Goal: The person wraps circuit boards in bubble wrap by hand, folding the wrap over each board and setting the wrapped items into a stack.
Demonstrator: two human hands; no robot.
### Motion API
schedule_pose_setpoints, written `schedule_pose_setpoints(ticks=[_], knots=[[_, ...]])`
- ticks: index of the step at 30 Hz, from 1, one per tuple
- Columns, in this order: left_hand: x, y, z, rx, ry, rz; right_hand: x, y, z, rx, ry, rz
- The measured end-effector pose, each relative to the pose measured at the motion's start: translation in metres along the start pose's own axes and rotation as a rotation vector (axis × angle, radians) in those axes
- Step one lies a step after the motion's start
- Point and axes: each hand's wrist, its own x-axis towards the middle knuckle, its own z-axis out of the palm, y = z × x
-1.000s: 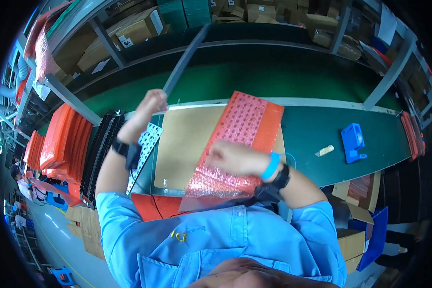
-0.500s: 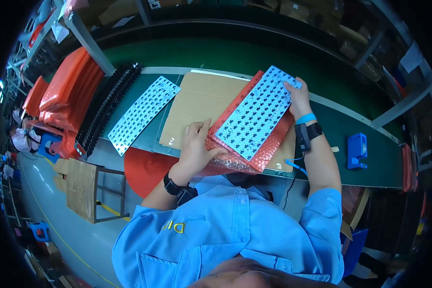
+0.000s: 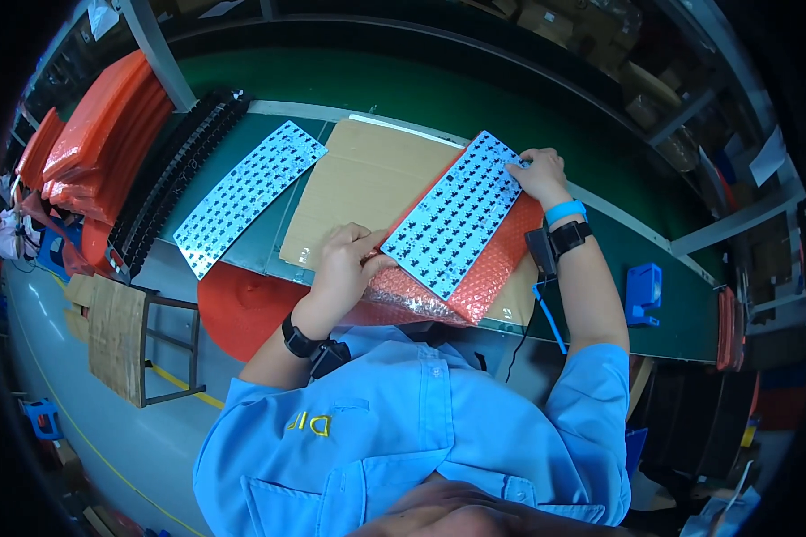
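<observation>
A pale perforated plate (image 3: 452, 213) with many dark cut-outs lies across a red bubble-wrap bag (image 3: 493, 268) on a brown cardboard sheet (image 3: 367, 183). My left hand (image 3: 347, 259) grips the bag's open near end beside the plate's lower corner. My right hand (image 3: 537, 174) holds the plate's far corner. A second plate of the same kind (image 3: 246, 192) lies flat to the left on the green table (image 3: 475, 98). Both wrists carry bands.
Stacked red bags (image 3: 98, 134) and a row of black parts (image 3: 175, 170) sit at the left. A blue tool (image 3: 643, 294) rests at the right table edge. A wooden stool (image 3: 130, 336) and a red seat (image 3: 242, 300) stand below the table. Shelves with boxes rise behind.
One second ago my left hand held a plate raised in the air. It then came down onto the red bag, and both hands now hold plate and bag at its ends.
</observation>
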Motion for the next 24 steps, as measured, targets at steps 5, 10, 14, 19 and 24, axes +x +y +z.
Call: schedule_pose_setpoints(ticks=[5,10,14,19,24], knots=[[0.001,-0.002,-0.001,0.008,0.005,0.020,0.035,0.011,0.025,0.194,-0.095,-0.091],[0.002,-0.006,0.001,0.002,0.002,0.000,0.059,0.002,0.024,0.348,-0.329,-0.052],[0.002,-0.006,0.004,0.019,0.062,0.060,0.064,-0.005,-0.002,0.397,-0.452,0.027],[0.008,-0.008,-0.012,0.025,-0.025,0.265,0.027,-0.016,-0.109,0.732,-0.536,-0.121],[-0.008,0.008,-0.048,-0.620,-0.138,-0.202,-0.046,0.001,-0.148,0.970,-0.232,-0.465]])
